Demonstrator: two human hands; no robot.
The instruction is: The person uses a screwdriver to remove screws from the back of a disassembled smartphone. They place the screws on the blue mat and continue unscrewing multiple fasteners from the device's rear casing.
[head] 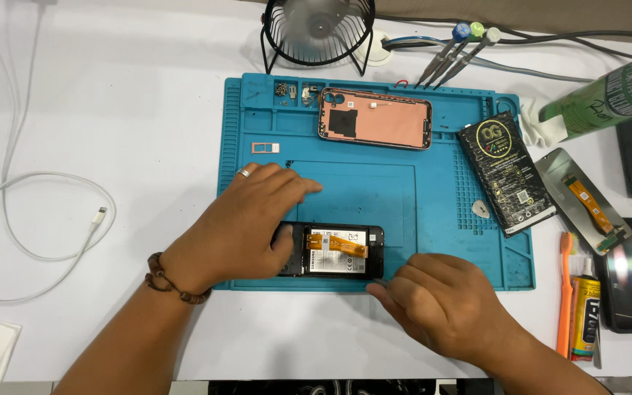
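An opened black phone (338, 251) lies face down at the front of the blue work mat (404, 197), its battery and an orange flex cable showing. My left hand (246, 223) rests over the phone's left end and presses it down; a ring is on one finger. My right hand (440, 300) is closed at the phone's lower right corner, pinching a thin tool whose tip touches the phone's edge; the tool is mostly hidden.
A pink phone back cover (374, 118) lies at the mat's back. A black battery pack (506, 172), a screen panel (583, 199), a glue tube (585, 318) and an orange brush (565, 292) lie right. A small fan (318, 29), screwdrivers (455, 51), and a white cable (38, 212) surround the mat.
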